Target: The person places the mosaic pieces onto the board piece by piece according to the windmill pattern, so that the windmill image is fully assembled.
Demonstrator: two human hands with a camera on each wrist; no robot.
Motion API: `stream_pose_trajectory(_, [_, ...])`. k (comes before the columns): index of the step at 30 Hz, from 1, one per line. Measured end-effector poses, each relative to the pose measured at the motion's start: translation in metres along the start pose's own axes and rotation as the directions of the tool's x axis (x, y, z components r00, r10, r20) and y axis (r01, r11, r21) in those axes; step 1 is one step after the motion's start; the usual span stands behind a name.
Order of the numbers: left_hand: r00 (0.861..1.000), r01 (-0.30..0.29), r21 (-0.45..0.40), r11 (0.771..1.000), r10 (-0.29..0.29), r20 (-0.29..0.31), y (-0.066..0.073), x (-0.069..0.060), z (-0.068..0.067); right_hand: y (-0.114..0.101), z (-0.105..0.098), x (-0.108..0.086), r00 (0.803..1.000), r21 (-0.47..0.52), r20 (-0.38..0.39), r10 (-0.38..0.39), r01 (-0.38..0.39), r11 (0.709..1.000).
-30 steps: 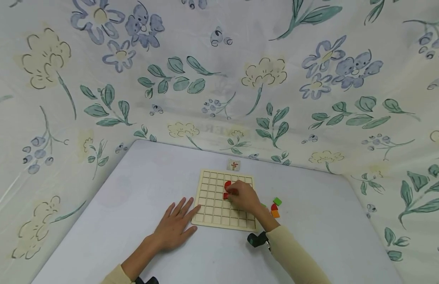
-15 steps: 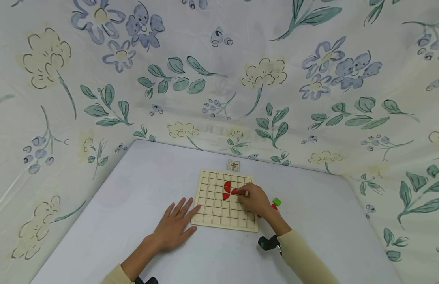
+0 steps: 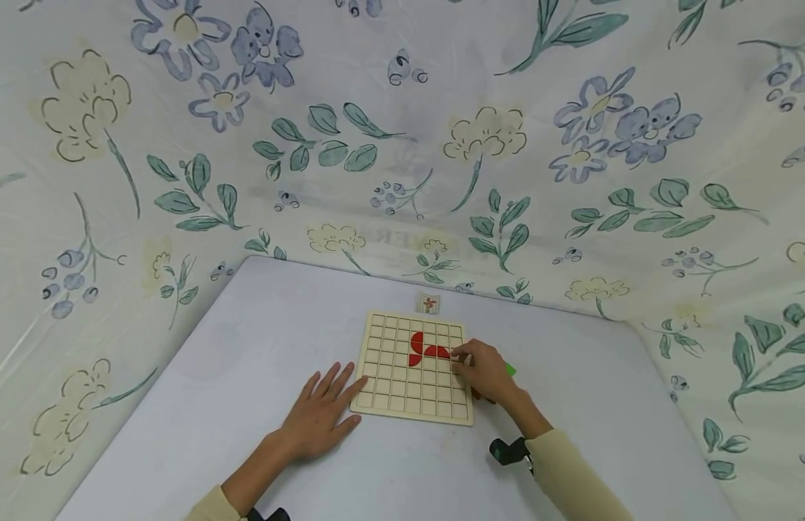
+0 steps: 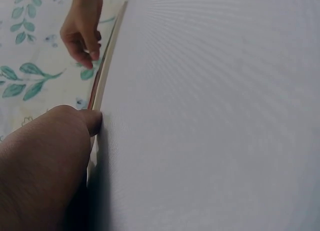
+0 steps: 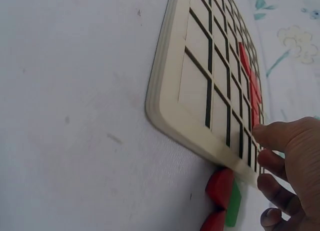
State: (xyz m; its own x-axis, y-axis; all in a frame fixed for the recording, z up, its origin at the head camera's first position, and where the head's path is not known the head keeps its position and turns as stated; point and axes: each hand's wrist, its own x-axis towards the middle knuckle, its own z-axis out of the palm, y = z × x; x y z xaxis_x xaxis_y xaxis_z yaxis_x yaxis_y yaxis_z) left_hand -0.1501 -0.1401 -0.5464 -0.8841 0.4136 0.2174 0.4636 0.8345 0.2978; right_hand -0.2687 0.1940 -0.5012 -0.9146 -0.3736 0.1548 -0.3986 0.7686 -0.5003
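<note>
In the head view, a pale wooden grid board (image 3: 389, 391) lies on the white table with red rounded pieces (image 3: 416, 342) in its cells. My left hand (image 3: 318, 420) lies flat at the board's left edge, fingers spread, the index fingertip on its rim. My right hand (image 3: 486, 373) is over the board's right edge, its fingertips beside the right end of a red half-round piece (image 3: 437, 352). In the right wrist view, the thumb (image 5: 272, 135) is near that red row and the other fingers are loosely bent; nothing shows between them.
A small printed card (image 3: 428, 302) with a red pattern lies beyond the board. Right of the board, loose pieces are partly hidden by my right hand, including a green piece (image 3: 510, 369) and a red piece (image 5: 220, 187). Flowered cloth (image 3: 402, 202) hangs behind the table.
My right hand has moved rightward across the board, uncovering the red half-round piece in the middle and now covering most loose pieces. My left hand has stayed still.
</note>
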Motion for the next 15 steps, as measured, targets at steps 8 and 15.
stream_pose_trajectory(8, [1.000,-0.001,-0.004,1.000,0.001,-0.015,0.000,0.001,0.000,0.007,-0.007,-0.009,0.998,-0.036,0.005,0.055,-0.055,0.998])
stream_pose_trajectory(15, [0.999,0.016,0.017,1.000,-0.017,0.030,0.001,0.001,-0.003,0.019,-0.014,-0.020,0.995,-0.085,-0.008,0.104,-0.105,0.991])
